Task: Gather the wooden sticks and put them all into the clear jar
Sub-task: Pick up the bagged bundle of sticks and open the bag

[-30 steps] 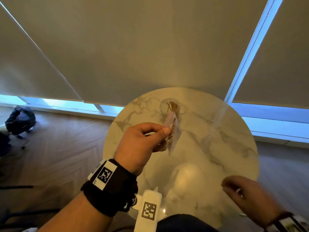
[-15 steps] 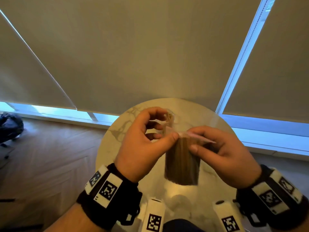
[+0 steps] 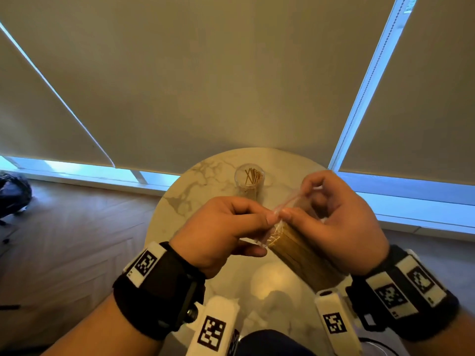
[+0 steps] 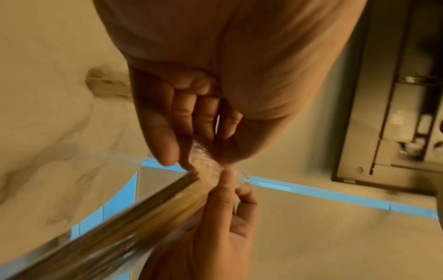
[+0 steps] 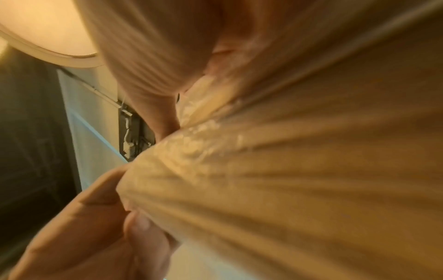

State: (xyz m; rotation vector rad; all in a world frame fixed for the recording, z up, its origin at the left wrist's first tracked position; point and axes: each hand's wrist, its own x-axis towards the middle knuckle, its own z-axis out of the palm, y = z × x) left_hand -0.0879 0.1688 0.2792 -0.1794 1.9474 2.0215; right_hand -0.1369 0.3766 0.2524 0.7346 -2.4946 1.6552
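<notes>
A clear plastic bag [image 3: 295, 250] packed with thin wooden sticks hangs over the round marble table [image 3: 185, 191], slanting down to the right. My left hand [image 3: 267, 220] pinches the bag's top edge between thumb and forefinger. My right hand [image 3: 290, 211] pinches the same edge from the other side, and the film stretches between the two. The clear jar [image 3: 249, 179] stands upright at the table's far side with several sticks inside. In the left wrist view the stick bundle [image 4: 107, 223] runs down to the left, blurred. The right wrist view is filled by the bag [image 5: 287, 180].
Grey roller blinds [image 3: 231, 86] cover the windows behind the table. Wooden floor [image 3: 72, 240] lies to the left, with a dark bag [image 3: 12, 194] on it at the far left edge.
My right hand has come up from the table's near right edge and taken the bag's top edge. The bag has swung from hanging by the jar to slanting between both hands.
</notes>
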